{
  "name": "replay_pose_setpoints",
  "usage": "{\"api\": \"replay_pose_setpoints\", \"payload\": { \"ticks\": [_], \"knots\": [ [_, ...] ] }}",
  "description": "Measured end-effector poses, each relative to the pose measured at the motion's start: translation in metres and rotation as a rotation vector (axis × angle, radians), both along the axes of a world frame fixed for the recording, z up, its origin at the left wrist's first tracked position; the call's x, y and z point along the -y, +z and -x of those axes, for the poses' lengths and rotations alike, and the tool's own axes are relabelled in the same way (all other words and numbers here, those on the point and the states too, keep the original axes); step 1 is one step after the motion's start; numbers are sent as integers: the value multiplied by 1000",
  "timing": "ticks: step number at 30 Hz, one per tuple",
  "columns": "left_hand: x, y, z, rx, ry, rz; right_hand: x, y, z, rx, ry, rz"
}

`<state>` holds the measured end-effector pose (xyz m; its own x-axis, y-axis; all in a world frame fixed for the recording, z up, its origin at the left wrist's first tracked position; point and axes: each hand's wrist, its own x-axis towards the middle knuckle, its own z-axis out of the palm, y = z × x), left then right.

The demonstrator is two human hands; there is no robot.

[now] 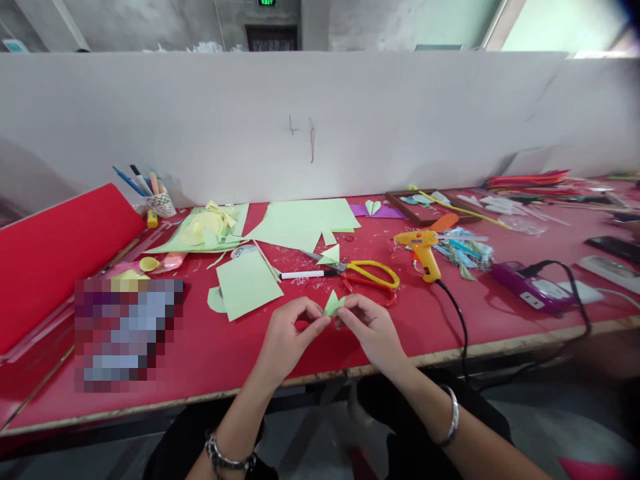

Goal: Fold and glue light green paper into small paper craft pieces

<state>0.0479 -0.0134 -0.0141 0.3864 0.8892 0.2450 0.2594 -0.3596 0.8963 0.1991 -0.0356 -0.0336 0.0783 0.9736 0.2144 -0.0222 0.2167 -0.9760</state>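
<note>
Between my fingertips is a small piece of folded light green paper (332, 305), its pointed tip facing up. My left hand (296, 328) pinches its left side, and my right hand (369, 328) pinches the right side. Both hands hover over the front of the red table (225, 360). Just beyond them lie scissors (373, 273) with yellow and red handles, a white marker (305, 274) and a green paper triangle (330, 255). A square green sheet (250, 283) rests to the left of my hands.
A yellow glue gun (423, 250) stands on the right, its black cord hanging over the edge near a purple power strip (530, 287). Large green sheets (305, 220) and a pen cup (161, 202) are at the back, before a white partition (225, 127). A red board (65, 257) lies left.
</note>
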Motion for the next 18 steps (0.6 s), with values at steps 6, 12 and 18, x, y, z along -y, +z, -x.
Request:
{"api": "replay_pose_setpoints", "payload": {
  "ticks": [6, 12, 18],
  "knots": [
    [-1, 0, -2, 13, -19, 84, 0, 0, 1, 1, -4, 23],
    [-1, -3, -3, 28, -17, 133, -1, -1, 3, -59, -6, 16],
    [-4, -6, -4, -70, -83, 205, 0, -4, 4, -22, -10, -6]
  ]
}}
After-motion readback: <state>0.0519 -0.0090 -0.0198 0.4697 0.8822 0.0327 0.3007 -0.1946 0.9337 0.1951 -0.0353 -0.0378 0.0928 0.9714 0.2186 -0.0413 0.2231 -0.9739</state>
